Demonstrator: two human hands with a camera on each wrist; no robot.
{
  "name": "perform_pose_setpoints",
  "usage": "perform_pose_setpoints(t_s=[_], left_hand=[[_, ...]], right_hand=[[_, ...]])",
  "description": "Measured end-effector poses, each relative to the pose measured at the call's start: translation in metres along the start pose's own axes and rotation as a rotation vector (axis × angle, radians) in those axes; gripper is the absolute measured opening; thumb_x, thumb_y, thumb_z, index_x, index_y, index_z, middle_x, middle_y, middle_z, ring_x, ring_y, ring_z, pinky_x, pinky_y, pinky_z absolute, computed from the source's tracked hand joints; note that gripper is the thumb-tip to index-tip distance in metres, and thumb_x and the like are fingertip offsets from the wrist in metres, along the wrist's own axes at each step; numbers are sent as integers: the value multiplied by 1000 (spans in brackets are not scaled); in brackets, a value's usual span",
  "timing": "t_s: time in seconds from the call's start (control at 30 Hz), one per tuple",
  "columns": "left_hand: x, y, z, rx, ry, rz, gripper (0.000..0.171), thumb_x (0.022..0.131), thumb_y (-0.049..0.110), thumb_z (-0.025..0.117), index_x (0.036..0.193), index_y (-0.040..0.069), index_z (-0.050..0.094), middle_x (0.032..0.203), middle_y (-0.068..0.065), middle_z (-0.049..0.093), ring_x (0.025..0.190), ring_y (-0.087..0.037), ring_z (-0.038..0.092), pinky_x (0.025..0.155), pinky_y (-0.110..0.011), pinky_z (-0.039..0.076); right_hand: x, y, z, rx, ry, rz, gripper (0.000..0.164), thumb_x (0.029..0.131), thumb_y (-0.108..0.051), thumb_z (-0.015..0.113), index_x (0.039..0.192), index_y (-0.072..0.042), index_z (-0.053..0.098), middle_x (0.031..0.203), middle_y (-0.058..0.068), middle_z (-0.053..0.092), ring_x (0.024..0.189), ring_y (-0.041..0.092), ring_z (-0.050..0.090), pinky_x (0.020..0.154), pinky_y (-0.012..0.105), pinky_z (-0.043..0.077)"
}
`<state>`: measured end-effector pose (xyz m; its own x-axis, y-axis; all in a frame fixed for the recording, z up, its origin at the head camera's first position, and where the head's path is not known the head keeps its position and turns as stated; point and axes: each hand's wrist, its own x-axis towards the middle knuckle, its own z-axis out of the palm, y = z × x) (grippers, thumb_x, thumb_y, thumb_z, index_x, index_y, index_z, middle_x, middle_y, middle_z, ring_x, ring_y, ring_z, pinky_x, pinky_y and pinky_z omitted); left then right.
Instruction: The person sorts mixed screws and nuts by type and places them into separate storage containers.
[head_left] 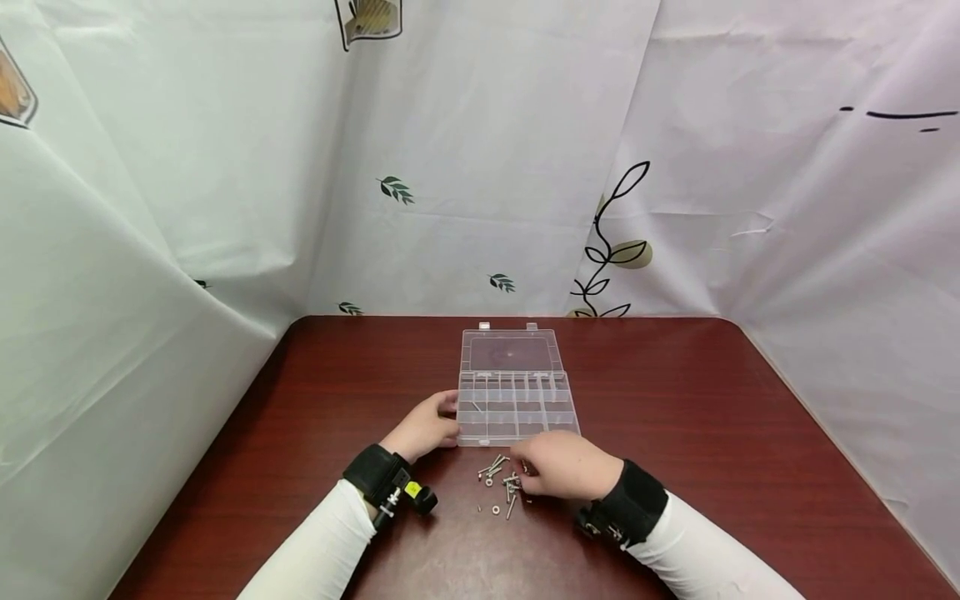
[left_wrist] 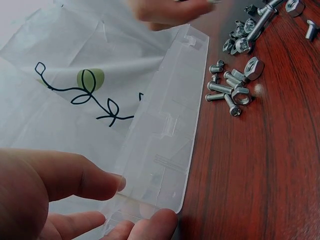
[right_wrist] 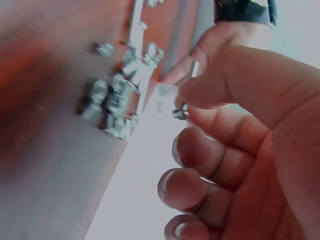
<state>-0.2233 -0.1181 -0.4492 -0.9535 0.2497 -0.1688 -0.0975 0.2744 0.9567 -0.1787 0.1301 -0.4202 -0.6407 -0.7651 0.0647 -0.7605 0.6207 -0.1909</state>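
Note:
A clear plastic compartment box lies with its lid folded back, away from the person. My left hand grips the box's left side near the front corner; in the left wrist view the thumb and fingertips meet its edge. Between thumb and index finger, my right hand pinches a small metal screw, its other fingers curled loosely. That hand is at the box's front right, over loose screws and nuts. A thin screw lies in a left compartment.
The dark red wooden table spreads around the box. White patterned cloth hangs behind and along both sides. Loose hardware, including a small ring-shaped nut, is scattered in front of the box, between the two forearms.

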Motion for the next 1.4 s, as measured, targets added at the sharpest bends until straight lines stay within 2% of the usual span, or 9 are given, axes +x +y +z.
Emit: perform_pose_setpoints(t_s=[0.3,0.5,0.77,0.9,1.07,1.2,1.4], left_hand=[[-3,1,-1,-11,-1,-12,70,82,-6,61,149,-3,37,134,-26,51,98,-29,64,76,-42,58],[-2,-2,0,-19,-17,-3,71,82,-6,60,148,-6,36,132,-27,52,98,-29,64,76,-41,58],[0,-7,-1,-19,-25,13,71,81,-6,60,147,-7,36,130,-27,53,97,-29,64,76,-41,58],[2,-9,-1,-13,-31,18,71,81,-5,61,147,-6,37,131,-26,53,98,-29,63,76,-41,58],[2,-7,-1,1,-25,15,73,78,-4,60,148,-4,38,132,-26,53,97,-28,64,74,-41,58],[3,-5,-2,-1,-19,14,73,79,-5,59,148,-5,37,131,-26,53,95,-27,64,74,-40,58],[0,-1,-3,-17,-19,21,72,79,-7,58,148,-7,35,132,-28,51,96,-28,63,75,-40,58]], right_hand=[[19,-2,-20,92,136,52,16,83,-16,64,77,-26,53,62,-18,42,57,0,43,52,20,37],[39,-7,-32,150,233,160,10,84,-15,62,81,-23,57,63,-13,44,56,3,42,52,22,36],[73,-7,-34,321,307,347,4,90,-18,62,86,-19,62,67,-6,52,57,9,45,53,26,37],[88,1,-24,353,288,436,6,92,-18,63,86,-17,63,70,-3,55,59,13,47,56,28,39],[99,11,-7,331,202,494,9,94,-19,61,86,-15,63,70,-2,55,57,13,47,56,28,38],[103,17,5,287,159,514,13,93,-20,63,80,-17,62,67,-3,55,57,13,47,55,28,38],[107,19,12,229,172,512,15,90,-22,67,76,-18,63,70,-5,58,59,14,50,55,30,40]])
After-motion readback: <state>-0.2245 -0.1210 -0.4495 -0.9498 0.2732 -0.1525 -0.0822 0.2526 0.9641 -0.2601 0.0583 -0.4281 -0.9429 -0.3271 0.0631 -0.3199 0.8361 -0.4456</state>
